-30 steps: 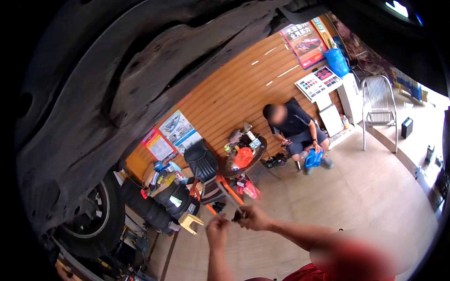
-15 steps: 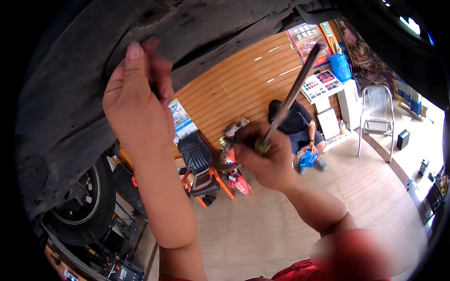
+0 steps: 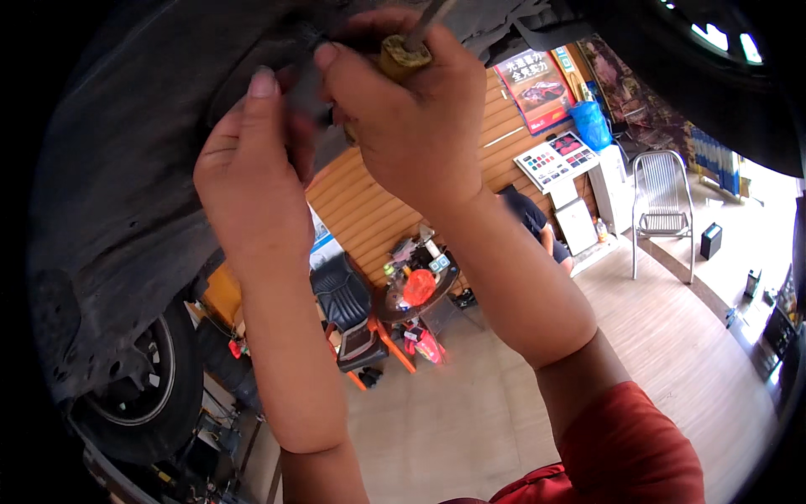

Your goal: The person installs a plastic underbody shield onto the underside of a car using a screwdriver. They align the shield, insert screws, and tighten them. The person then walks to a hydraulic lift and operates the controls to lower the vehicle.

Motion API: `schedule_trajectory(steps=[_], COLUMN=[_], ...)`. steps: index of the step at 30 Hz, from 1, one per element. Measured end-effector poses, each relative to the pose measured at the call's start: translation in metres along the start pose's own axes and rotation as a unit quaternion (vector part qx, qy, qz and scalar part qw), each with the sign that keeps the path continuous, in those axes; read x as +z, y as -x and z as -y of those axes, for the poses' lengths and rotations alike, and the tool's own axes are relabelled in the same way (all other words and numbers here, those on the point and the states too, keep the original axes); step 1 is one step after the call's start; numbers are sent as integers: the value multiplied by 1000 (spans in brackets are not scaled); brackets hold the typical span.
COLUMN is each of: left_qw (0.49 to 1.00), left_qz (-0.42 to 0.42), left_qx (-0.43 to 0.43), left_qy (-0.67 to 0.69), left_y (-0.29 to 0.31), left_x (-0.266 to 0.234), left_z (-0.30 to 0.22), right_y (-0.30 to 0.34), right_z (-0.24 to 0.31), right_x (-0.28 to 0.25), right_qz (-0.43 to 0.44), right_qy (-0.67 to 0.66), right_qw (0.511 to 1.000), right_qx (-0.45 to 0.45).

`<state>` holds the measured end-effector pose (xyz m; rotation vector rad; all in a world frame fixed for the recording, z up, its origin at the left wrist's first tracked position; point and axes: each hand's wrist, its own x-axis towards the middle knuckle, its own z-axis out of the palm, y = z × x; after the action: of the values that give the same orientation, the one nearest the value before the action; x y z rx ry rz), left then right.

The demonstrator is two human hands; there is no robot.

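Under dark vehicle bodywork point(image 3: 134, 160), the right hand point(image 3: 420, 126), clenching a yellow-handled metal-shafted tool point(image 3: 405, 57), now joins the half-curled left hand point(image 3: 256, 189), contents unclear.

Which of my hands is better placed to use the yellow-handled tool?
Your right hand, I'd say: it grips the yellow-handled tool near the dark vehicle underside. Your left hand is raised alongside, but blur hides whether it holds anything.

Tight room at the vehicle underside point(image 3: 126, 193)
Left grip point(image 3: 252, 181), right grip point(image 3: 416, 122) and tool point(image 3: 403, 59) crowd it; below it, space opens between the forearms point(image 3: 294, 361); a wheel point(image 3: 180, 403) blocks its left end.
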<state>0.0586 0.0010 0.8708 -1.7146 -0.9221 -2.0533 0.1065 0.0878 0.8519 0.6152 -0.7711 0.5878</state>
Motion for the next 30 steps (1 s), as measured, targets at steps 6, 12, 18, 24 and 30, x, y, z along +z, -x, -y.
schedule_trajectory(steps=[6,12,18,24,30], left_qw=[1000,999,998,953,941], left_qz=[22,17,27,89,59], left_qx=[16,16,-7,-168,-231], left_qy=[-12,25,56,238,242], left_y=[-1,-1,-2,-11,-11], left_x=[-2,1,1,11,16], left_z=[2,3,2,-9,-23], right_y=[-1,-4,-9,-10,-10], right_z=[-2,5,4,22,43], right_x=[5,6,5,7,15], right_qz=[2,7,11,11,-23], right_qy=[-73,-87,47,28,-49], right_qw=[996,995,998,998,987], right_qx=[42,52,-35,46,148])
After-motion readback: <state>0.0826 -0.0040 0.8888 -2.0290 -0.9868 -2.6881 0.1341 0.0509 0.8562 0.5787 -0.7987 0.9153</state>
